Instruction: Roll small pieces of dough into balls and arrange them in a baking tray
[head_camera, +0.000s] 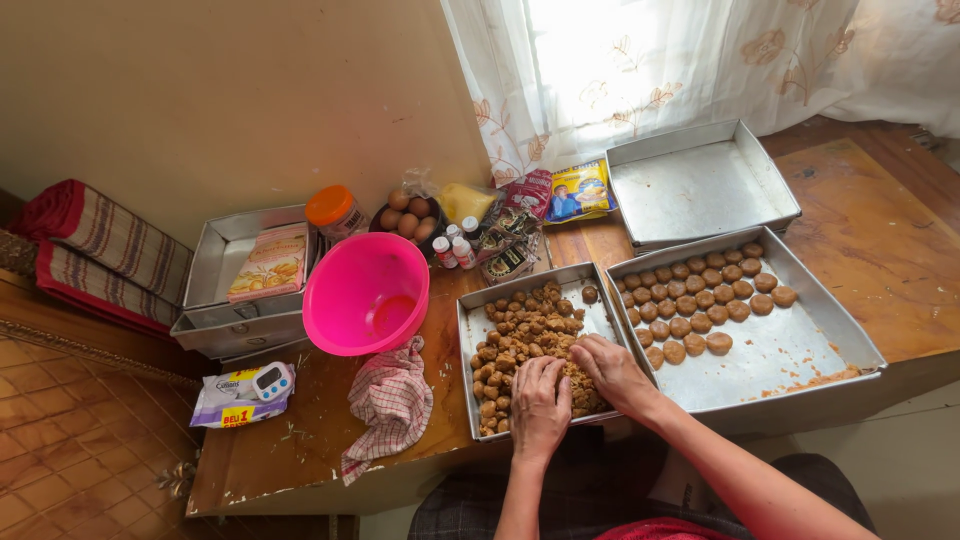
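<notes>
Both hands are placed in the near end of a small rectangular metal tray (478, 330) filled with brown crumbly filling lumps (525, 330). The left hand (540, 400) lies palm down, fingers curled onto the mass; the right hand (610, 372) is cupped beside it, touching it at the fingertips. Whether a portion is enclosed by either hand cannot be told, as the palms are hidden.

The tray's long axis runs straight away from the hands. The bulk of the lumps lies beyond the fingertips, towards the far end. Just to the right of the right hand, a larger metal tray (800, 350) is set, in which rolled brown balls (700, 295) are arranged in rows at the far left corner; the right hand is the nearer one to it.

Packages and labels:
- Left of the left hand, beyond a checked cloth (392, 400): a flat white-and-purple packet (225, 400) with a yellow patch, and a small white digital timer (272, 380) resting on it.
- Far left: a pink-and-cream packet (270, 262) lying in stacked trays.
- Ahead of the hands: a yellow-and-blue sachet (580, 190), a dark red pack (530, 190), small bottles (452, 245), an orange-lidded jar (335, 212).
- A pink plastic bowl (367, 292) stands to the left, ahead.
</notes>
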